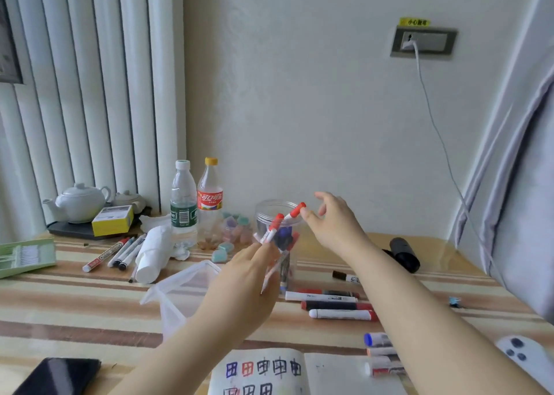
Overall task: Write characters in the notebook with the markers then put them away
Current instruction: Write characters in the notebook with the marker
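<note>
My left hand (245,277) grips two white markers with red caps (274,227), caps tilted up toward the clear plastic jar (271,212), which holds several markers. My right hand (332,221) hovers at the jar's right rim, fingers loosely spread, a fingertip touching the upper red cap (298,209). The open notebook (299,370) lies at the bottom edge with blue, red and black characters on its left page. Several thick markers (338,304) lie right of the jar, and more (382,352) lie by the notebook.
Two bottles (196,206), a rolled tissue pack (153,254), thin markers (117,254), a teapot (79,203) and a yellow box (112,219) stand left. A clear bag (183,289), a dark phone (60,376), a white phone (524,352) and a black cylinder (403,254) lie on the striped table.
</note>
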Action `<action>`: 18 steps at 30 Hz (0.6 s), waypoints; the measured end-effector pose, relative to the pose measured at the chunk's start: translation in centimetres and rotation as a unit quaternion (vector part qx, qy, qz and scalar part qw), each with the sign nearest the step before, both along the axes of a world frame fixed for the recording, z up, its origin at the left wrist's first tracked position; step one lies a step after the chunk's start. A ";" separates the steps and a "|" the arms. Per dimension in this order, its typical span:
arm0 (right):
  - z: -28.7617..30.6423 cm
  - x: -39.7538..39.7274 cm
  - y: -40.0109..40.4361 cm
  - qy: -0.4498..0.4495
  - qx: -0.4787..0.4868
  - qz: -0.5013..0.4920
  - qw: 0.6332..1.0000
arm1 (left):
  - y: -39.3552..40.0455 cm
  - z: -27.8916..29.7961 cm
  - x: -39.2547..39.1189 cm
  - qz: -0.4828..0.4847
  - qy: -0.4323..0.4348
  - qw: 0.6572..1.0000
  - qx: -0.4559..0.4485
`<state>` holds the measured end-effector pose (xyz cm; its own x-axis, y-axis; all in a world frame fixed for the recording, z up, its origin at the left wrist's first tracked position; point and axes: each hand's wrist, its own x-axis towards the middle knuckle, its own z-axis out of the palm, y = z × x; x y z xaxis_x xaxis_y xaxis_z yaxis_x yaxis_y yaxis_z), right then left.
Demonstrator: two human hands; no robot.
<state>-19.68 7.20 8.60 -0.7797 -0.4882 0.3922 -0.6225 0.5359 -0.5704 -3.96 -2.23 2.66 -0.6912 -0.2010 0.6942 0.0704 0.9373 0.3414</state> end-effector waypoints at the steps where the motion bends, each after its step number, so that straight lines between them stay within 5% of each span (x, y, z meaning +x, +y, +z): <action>1: -0.3 -0.1 1.7 0.008 -0.009 -0.006 1.000 | 0.4 -0.4 -0.1 -0.010 0.000 1.000 -0.005; 11: -12.1 -0.8 9.2 -0.013 0.240 0.043 0.970 | 3.6 -6.6 -0.1 -0.029 -0.086 0.994 0.056; 18: -14.0 -0.7 7.6 0.110 0.309 0.068 0.942 | 3.3 -8.5 1.5 -0.021 -0.105 0.991 0.079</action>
